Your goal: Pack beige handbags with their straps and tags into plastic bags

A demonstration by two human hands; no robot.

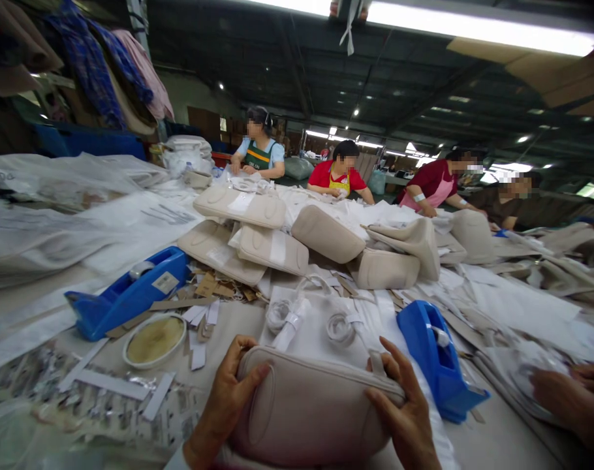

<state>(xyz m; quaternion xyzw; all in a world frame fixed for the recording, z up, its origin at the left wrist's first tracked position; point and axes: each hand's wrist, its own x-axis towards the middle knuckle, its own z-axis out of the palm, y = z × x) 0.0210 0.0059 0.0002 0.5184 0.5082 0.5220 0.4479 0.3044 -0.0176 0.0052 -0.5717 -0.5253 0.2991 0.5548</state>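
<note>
I hold a beige zippered pouch [307, 411] upright at the table's near edge. My left hand [226, 391] grips its left end, thumb across the front and fingers curled over the top. My right hand [405, 408] clasps the right end, fingers by the zipper tab. Just beyond the pouch lie white fabric bags [326, 326] with rolled straps.
A blue tape dispenser [130, 294] and a round lid [154, 339] sit to the left, a second blue dispenser [437, 359] to the right. Beige pouches [326, 235] are piled mid-table. Another person's hands [571, 391] work at the right edge; several workers sit along the far side.
</note>
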